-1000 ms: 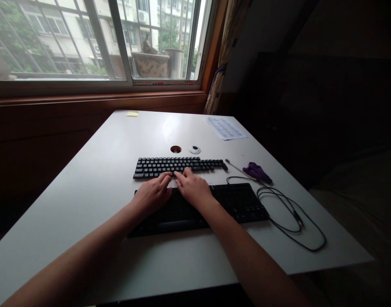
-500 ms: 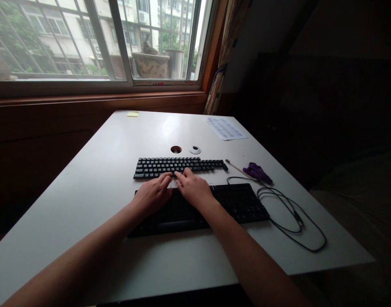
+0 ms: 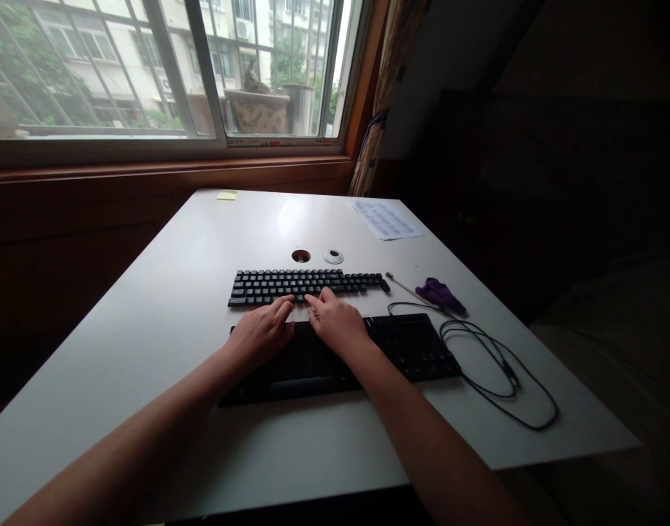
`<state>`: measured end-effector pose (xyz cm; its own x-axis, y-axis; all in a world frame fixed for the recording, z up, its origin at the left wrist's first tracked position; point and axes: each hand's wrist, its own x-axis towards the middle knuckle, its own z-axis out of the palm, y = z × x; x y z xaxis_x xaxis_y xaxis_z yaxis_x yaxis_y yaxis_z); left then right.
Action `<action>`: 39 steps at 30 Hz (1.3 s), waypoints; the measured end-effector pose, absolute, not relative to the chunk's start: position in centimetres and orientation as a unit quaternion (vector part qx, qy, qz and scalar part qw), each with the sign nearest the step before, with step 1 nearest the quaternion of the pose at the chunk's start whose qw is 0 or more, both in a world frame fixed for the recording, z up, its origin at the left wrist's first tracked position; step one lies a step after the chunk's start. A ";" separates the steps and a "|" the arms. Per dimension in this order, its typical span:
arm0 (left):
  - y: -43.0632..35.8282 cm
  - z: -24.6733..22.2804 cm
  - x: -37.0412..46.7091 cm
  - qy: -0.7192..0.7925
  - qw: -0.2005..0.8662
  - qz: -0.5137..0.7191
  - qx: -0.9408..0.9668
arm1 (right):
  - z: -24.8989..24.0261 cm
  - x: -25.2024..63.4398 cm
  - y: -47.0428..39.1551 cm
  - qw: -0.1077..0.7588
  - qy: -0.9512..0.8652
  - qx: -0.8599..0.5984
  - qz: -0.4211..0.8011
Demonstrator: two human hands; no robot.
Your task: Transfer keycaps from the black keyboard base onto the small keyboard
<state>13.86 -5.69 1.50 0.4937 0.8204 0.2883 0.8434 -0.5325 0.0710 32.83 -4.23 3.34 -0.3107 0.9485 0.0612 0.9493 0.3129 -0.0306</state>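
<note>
Loose dark keycaps [image 3: 280, 285] stand in keyboard-like rows on the white table. In front of them lies a black keyboard base [image 3: 405, 351], partly hidden by my hands and forearms. My left hand [image 3: 263, 329] is above the base's left part, its fingertips at the front row of keycaps and its thumb apart from them. Beside it, my right hand [image 3: 337, 318] has its index fingertip at the same row. A tiny pale thing shows between that hand's bent fingers, too small to name.
Right of the keycaps lie a thin brush-like stick [image 3: 405, 287], a purple cloth [image 3: 441, 296] and a coiled black cable [image 3: 499, 394]. A printed sheet [image 3: 389, 220] and a yellow note [image 3: 226, 196] are at the far edge. Behind the keycaps is a cable hole [image 3: 301, 256] with its round cover [image 3: 333, 256] beside it.
My right hand has shifted slightly right, away from the left fingertips, and a tiny pale thing now shows at its fingers. My left hand stays almost in place.
</note>
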 end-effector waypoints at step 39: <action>-5.5 3.5 10.3 -0.477 0.010 -0.341 -0.810 | 3.0 33.7 -4.3 0.067 -0.810 -0.582 0.000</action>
<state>10.34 -5.52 3.46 0.3134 0.7659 0.5615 0.7793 -0.5453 0.3088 33.68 -4.30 3.02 -0.3130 0.9436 0.1083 0.9435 0.3219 -0.0784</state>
